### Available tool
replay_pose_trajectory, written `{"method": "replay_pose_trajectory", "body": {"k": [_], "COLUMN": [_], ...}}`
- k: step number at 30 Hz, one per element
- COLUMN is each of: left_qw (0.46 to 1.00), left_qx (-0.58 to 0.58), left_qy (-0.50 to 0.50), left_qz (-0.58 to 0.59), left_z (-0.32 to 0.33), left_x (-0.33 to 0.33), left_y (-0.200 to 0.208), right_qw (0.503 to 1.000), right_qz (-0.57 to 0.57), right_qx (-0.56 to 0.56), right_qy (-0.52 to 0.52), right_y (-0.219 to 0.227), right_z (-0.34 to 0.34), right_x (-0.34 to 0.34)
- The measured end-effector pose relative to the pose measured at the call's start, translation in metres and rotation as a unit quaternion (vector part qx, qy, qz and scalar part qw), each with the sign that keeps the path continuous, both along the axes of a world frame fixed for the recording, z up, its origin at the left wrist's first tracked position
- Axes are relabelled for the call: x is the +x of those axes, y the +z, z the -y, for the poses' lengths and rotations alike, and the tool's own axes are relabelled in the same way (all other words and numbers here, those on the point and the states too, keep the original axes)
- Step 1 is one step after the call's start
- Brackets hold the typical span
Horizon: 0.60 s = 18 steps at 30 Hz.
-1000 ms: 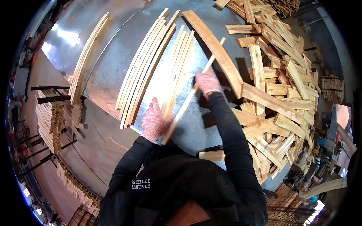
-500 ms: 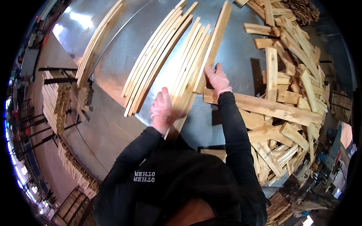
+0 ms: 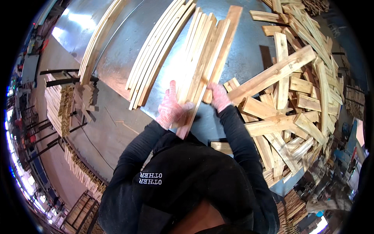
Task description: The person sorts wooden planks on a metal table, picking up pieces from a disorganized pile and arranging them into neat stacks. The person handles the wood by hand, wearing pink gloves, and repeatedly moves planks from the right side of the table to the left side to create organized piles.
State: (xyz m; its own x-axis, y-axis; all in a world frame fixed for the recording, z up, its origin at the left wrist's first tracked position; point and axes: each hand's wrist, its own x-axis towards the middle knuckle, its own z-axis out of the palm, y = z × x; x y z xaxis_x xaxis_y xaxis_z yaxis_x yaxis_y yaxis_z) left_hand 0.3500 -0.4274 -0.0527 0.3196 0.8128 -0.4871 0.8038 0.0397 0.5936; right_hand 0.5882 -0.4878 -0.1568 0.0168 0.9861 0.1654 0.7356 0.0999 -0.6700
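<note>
A group of long, narrow wooden boards (image 3: pixel 200 58) leans side by side on the metal table in front of me. My left hand (image 3: pixel 170 108), in a pinkish knit glove, rests against the group's left side near its near end. Its fingers stretch away from me, with the thumb across the boards. On the other side my right hand (image 3: pixel 219 96), gloved alike, has its fingers closed at the edge of a wooden board (image 3: pixel 224 50); the fingertips are partly hidden. Close by that hand, one long plank (image 3: pixel 274 74) lies slanted on the loose pile.
A heap of loose wooden pieces (image 3: pixel 300 103) covers the table's right side. Left of my boards lie another row of boards (image 3: pixel 157 54) and a further bundle (image 3: pixel 100 39) on the shiny metal table (image 3: pixel 152 89). Stacked timber on a rack (image 3: pixel 58 105) stands at the far left.
The board by my right hand has come down closer against the group. My right hand has moved nearer to me. The long plank on the pile has swung to a slant, its far end farther away.
</note>
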Motion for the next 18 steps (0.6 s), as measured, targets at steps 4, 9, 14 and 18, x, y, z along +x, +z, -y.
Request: {"method": "replay_pose_trajectory", "body": {"k": [4, 9, 14, 18], "left_qw": [0.998, 0.963, 0.956, 0.953], "left_qx": [-0.003, 0.206, 0.109, 0.145], "left_qy": [0.002, -0.097, -0.165, -0.143], "left_qz": [-0.064, -0.146, -0.219, -0.224], "left_z": [0.012, -0.003, 0.015, 0.017], "left_x": [0.005, -0.02, 0.002, -0.003], "left_y": [0.015, -0.007, 0.024, 0.002], "right_qw": [0.556, 0.661, 0.6, 0.579], "right_qz": [-0.728, -0.679, -0.728, -0.761], "right_qx": [-0.238, -0.233, -0.258, -0.238], "right_qy": [-0.324, -0.219, -0.207, -0.172], "right_y": [0.001, -0.01, -0.006, 0.019], "right_z": [0.016, 0.056, 0.055, 0.059], "right_x": [-0.039, -0.051, -0.101, -0.09]}}
